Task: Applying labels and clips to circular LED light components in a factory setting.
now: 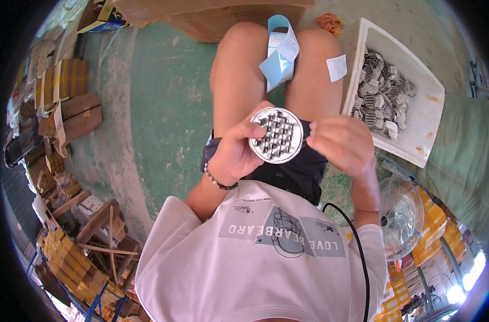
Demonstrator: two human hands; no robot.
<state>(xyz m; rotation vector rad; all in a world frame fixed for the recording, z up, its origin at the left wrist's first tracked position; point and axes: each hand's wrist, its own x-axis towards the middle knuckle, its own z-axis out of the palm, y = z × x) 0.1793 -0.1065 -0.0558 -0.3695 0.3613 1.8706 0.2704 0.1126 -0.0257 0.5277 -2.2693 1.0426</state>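
Observation:
My left hand (239,144) grips a round, shiny metal disc (277,135) with rows of dark slots and a raised rim. Its thumb presses on the slotted face, and a beaded bracelet circles the wrist. At the disc's right edge is my right hand (338,142), smeared a little by motion. Its fingers are curled into a pinch, and what they hold is too small to make out. Between my knees sits a roll of white labels on a blue backing strip (279,59), its loose end curling upward. One white label (337,68) lies on my right thigh.
A white foam box (435,107) at the right holds many round slotted metal pieces (381,96) with white tags. Beyond my knees stands a cardboard box (212,21). A fan (400,217) is near my right elbow. Taped cartons (70,83) and wood pieces (96,222) line the left.

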